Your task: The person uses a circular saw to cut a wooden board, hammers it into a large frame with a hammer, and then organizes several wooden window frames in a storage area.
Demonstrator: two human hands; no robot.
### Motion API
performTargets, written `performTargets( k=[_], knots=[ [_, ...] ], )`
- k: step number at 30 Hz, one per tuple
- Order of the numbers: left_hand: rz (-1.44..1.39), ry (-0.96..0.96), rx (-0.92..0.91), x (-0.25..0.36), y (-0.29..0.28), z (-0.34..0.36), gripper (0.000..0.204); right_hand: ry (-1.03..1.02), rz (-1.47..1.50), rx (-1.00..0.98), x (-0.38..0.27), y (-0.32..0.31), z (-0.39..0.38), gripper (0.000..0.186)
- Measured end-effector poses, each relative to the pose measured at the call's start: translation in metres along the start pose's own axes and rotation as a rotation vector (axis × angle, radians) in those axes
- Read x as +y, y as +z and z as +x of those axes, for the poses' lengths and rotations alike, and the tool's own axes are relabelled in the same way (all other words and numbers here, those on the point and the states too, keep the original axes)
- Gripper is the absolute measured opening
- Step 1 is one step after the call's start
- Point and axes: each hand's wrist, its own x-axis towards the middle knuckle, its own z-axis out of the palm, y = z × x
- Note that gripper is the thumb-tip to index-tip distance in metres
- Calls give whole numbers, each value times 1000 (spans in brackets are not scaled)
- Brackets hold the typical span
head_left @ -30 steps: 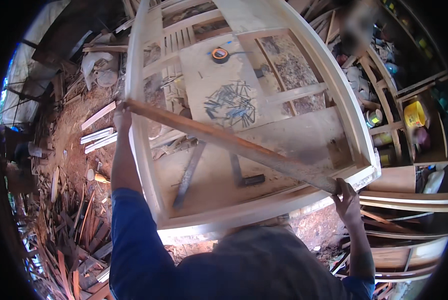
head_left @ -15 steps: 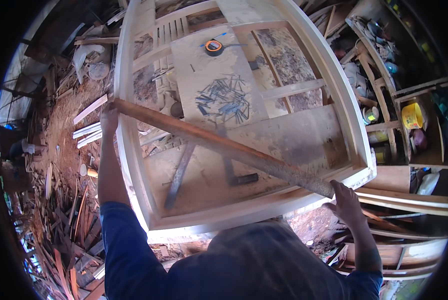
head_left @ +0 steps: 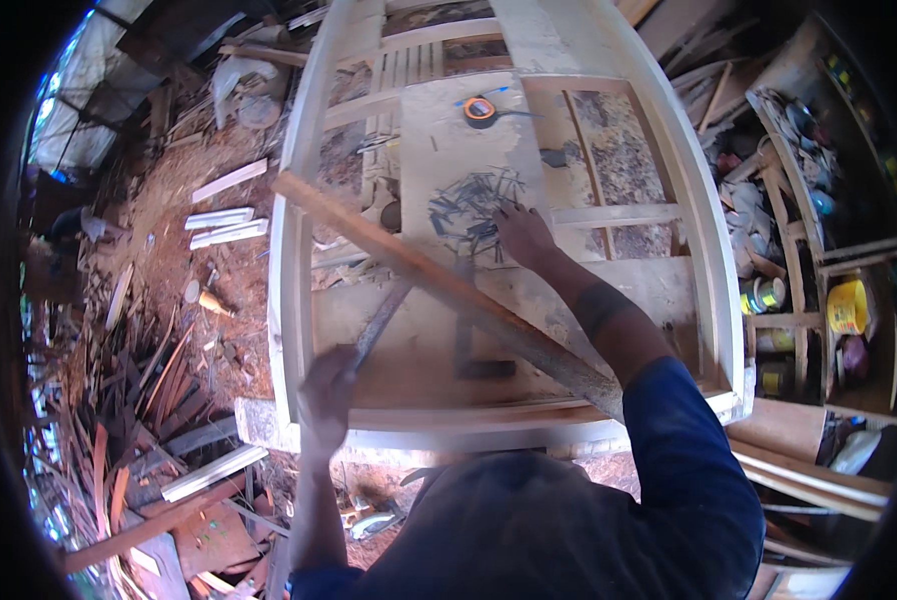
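My right hand (head_left: pixel 524 238) reaches over the board in the middle, its fingers outstretched on the edge of a loose pile of nails (head_left: pixel 464 203). My left hand (head_left: pixel 327 395), blurred by motion, closes round the near end of a dark, narrow bar-like tool (head_left: pixel 381 325); the tool's far end passes under a wooden beam. That reddish-brown beam (head_left: pixel 419 268) rests diagonally across a pale wooden frame (head_left: pixel 724 300), with neither hand on it. Its lower right end is partly hidden by my right arm. A dark L-shaped tool (head_left: pixel 486 369) lies beneath the beam on the near panel.
An orange and black tape measure (head_left: pixel 479 111) and a blue pen (head_left: pixel 484 96) lie beyond the nails. White offcuts (head_left: pixel 227 230) and scrap wood (head_left: pixel 159 390) litter the left floor. Shelves at right hold a yellow tub (head_left: pixel 848 306) and jars (head_left: pixel 762 296).
Both hands have let go of the beam's ends, which now lies across the frame. My right hand has moved forward to the nails; my left has come back to the dark tool.
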Motion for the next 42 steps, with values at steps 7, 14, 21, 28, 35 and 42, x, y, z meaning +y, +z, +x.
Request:
performTargets(
  k=[7,14,21,28,35,42],
  knots=[
    [-143,-150,100,-11,23,-102,19,-267,-105,-90,1,-2,16,18],
    [-496,-216,159,-5,55,-92,21,248,445,-44,6,-53,13,23],
    [-1664,-428,157,0,83,-34,48,-31,706,-168,-179,-176,-51,30],
    [-1406,-627,29,-57,22,-124,36,-48,651,-54,-286,-45,-35,40],
    [-1105,-607,147,-114,-48,-221,25,117,239,-46,-252,141,27,50],
    [-1254,-645,355,-131,-113,-258,18,766,960,-175,-347,-10,-5,29]
  ],
)
